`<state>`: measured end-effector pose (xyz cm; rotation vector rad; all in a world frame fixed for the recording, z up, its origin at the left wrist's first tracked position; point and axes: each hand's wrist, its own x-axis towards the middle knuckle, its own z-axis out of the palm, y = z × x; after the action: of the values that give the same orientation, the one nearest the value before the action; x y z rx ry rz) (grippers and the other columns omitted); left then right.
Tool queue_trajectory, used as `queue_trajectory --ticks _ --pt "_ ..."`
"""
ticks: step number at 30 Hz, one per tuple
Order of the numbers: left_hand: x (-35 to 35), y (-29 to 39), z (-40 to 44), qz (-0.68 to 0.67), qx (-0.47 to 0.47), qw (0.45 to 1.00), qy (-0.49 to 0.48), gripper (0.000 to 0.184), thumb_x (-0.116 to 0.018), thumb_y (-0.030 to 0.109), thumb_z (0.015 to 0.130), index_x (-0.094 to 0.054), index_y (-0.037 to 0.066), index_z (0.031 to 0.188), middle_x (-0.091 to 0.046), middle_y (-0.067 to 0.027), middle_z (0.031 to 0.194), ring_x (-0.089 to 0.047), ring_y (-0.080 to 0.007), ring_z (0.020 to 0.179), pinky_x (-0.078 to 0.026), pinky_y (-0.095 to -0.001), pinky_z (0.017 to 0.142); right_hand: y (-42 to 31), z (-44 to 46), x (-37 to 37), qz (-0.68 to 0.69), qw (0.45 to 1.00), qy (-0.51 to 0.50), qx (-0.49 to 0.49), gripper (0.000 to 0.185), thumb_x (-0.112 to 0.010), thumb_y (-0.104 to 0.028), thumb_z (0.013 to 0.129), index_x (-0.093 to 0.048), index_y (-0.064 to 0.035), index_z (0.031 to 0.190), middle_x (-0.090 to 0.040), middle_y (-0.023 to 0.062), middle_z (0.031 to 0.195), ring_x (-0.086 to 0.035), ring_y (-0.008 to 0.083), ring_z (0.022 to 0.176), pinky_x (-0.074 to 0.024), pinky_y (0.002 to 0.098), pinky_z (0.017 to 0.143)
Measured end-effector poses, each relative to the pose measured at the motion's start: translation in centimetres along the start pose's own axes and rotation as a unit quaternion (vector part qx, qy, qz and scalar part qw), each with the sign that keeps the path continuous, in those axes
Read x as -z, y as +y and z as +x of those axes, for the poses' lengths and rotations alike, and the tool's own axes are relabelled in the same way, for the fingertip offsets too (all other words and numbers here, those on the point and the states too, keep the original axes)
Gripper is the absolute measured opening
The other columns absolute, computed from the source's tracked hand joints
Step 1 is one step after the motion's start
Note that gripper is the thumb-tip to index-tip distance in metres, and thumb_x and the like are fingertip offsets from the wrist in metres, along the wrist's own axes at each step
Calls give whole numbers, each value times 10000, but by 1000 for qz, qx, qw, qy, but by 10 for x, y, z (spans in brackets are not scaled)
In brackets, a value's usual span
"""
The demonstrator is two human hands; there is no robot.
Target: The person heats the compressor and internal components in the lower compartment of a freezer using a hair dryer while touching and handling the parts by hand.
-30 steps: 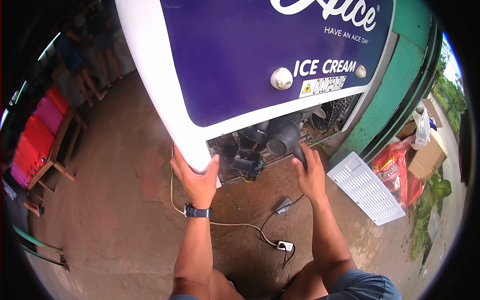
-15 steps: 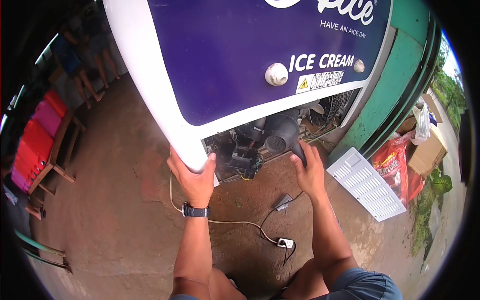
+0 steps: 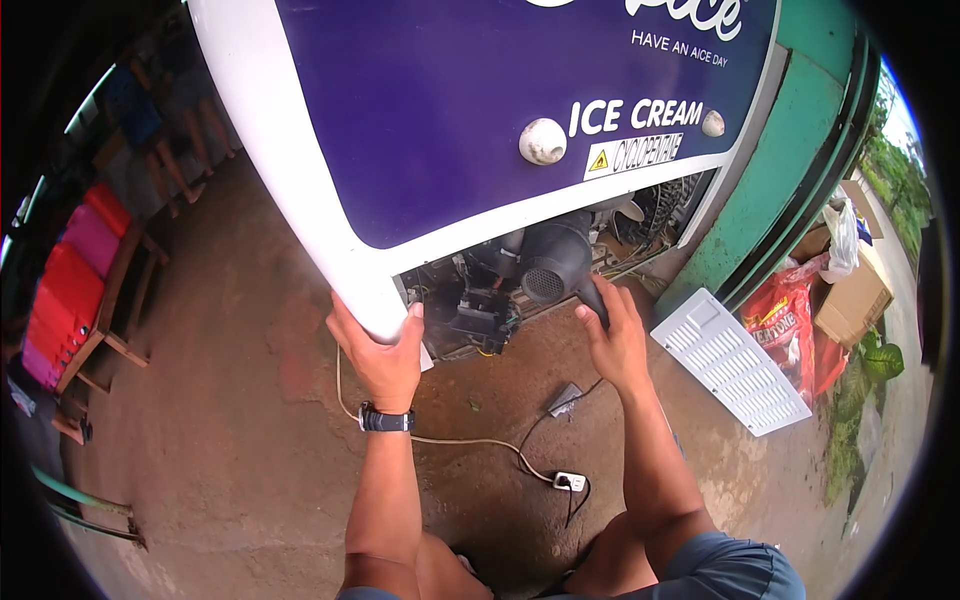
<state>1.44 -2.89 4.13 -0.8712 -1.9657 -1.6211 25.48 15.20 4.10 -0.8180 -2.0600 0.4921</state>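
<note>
My right hand (image 3: 615, 340) is wrapped around the handle of a black hair dryer (image 3: 556, 262), whose round rear grille faces me. The dryer's body points into the open lower compartment of an ice cream freezer (image 3: 420, 130). Dark machine parts (image 3: 478, 312) with wires show inside, left of the dryer; part of the interior is hidden behind it. At the freezer's lower left corner, my left hand (image 3: 380, 355) grips the white edge, thumb on the near side. A watch sits on that wrist.
A white vented panel (image 3: 735, 362) lies on the ground at right, near red bags (image 3: 785, 330) and a cardboard box (image 3: 853, 300). A cord runs to a white socket block (image 3: 570, 483) on the floor. Red and pink chairs (image 3: 75, 285) and people's legs (image 3: 165, 175) are at left.
The view has shifted slightly, so the freezer appears a little further left and up. Both hands keep their holds, and the hair dryer stays at the opening.
</note>
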Motion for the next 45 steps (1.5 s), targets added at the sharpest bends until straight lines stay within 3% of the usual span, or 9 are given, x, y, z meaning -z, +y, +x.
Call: queue_trajectory --ticks 15,18,21,23,27,31,34,42,45 --pt "-1 0 -1 7 -5 1000 -1 993 -901 164 788 -352 -5 1597 -496 -191 1315 -531 -368 1232 -454 -482 1034 3 2 9 6 1000 -21 -6 442 -726 -246 981 -619 -125 1392 -623 141 1066 -658 344 916 -533 436 814" --pt "-3 2 -2 -12 -8 1000 9 886 -880 187 840 -401 -47 1547 -519 -198 1275 -529 -372 1218 -426 -479 1055 7 3 12 7 1000 -19 -1 441 -726 -252 981 -622 -121 1389 -626 144 1077 -658 345 917 -535 428 813" --pt "-3 -1 -2 -15 -11 1000 9 890 -879 181 839 -395 -50 1550 -517 -200 1288 -523 -372 1232 -421 -480 1062 13 3 14 27 999 -36 -5 453 -728 -210 977 -610 -59 1388 -625 187 1091 -632 389 992 -511 432 871" --pt "-3 0 -2 -15 -11 1000 14 886 -877 174 840 -396 -50 1550 -516 -204 1304 -520 -373 1247 -416 -480 1073 19 2 13 12 999 -25 17 450 -727 -260 980 -619 -116 1393 -626 145 1083 -659 349 924 -536 423 813" --pt "-2 2 -1 -16 -13 1000 11 883 -872 166 843 -393 -49 1552 -512 -216 1324 -511 -379 1273 -410 -481 1086 18 2 12 18 1000 -24 10 443 -725 -258 980 -623 -117 1387 -626 147 1081 -656 350 933 -536 424 826" --pt "-3 -4 -2 14 -11 1000 10 955 -884 131 810 -354 -17 1590 -484 -205 1315 -528 -383 1261 -439 -486 1057 18 1 10 17 999 -39 -5 445 -719 -259 983 -613 -124 1394 -629 158 1106 -656 368 992 -533 446 856" --pt "-4 -6 -3 27 -19 999 9 868 -853 138 869 -370 -59 1564 -491 -221 1352 -538 -374 1260 -463 -491 1052 20 -2 12 19 999 -45 -9 470 -712 -293 987 -588 -140 1413 -620 167 1134 -641 400 1051 -530 487 880" --pt "-5 -22 2 100 -22 995 18 886 -845 334 911 -396 -80 1553 -510 -273 1458 -528 -413 1329 -463 -522 1099 17 -5 8 10 998 -45 -32 462 -702 -299 991 -578 -144 1409 -614 164 1152 -632 390 1111 -532 498 903" --pt "-6 -19 -1 118 -30 992 29 919 -847 363 910 -381 -76 1569 -498 -281 1487 -523 -416 1354 -457 -514 1124 17 -8 3 6 1000 3 5 468 -715 -307 985 -585 -158 1408 -585 155 1086 -631 387 1003 -532 486 841"
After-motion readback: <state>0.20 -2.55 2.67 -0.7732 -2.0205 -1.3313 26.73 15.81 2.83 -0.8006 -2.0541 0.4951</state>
